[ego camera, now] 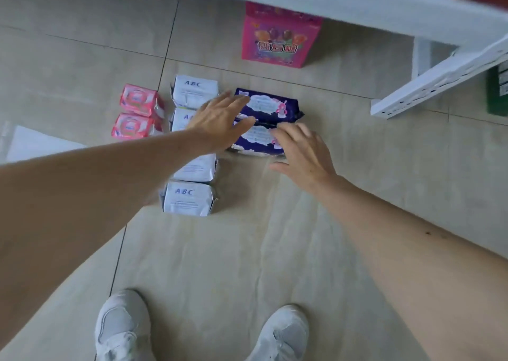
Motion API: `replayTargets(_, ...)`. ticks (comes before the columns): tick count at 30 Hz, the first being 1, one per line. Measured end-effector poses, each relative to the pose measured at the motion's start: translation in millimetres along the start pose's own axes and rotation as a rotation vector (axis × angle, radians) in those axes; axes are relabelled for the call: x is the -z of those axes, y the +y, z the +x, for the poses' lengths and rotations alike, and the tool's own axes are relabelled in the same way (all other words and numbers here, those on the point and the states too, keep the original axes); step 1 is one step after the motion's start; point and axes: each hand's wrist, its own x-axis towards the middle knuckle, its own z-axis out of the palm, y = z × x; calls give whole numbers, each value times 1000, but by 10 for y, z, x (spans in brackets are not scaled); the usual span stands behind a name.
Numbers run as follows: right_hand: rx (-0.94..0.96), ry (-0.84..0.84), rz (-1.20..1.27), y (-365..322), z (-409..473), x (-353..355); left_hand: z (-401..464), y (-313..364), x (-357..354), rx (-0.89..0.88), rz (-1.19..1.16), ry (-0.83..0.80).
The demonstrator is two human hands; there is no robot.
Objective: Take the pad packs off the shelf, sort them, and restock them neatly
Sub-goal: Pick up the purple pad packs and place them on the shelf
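Pad packs lie sorted in columns on the tiled floor. Two pink packs sit at the left. Several white ABC packs form the middle column. Two dark purple packs lie at the right, a far one and a near one. My left hand reaches over the white column with straight fingers, fingertips over the left ends of the purple packs. My right hand is spread flat, its fingers on the near purple pack's right end. Neither hand grips anything.
A white metal shelf overhangs at the top, with its perforated bracket at the right. A pink candy box stands on the floor beneath it. A green item sits at the far right. My white shoes are below.
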Motion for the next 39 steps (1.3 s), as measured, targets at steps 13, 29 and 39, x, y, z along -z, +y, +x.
replayTargets(13, 26, 153, 154, 524, -155, -547, 658, -185, -178, -127, 6, -65)
replayTargets(29, 10, -61, 344, 695, -443, -356, 819, -14, 36, -10, -54, -46)
replayTargets(39, 32, -59, 311, 324, -900, 1493, 34, 665, 1470, 0, -248, -178)
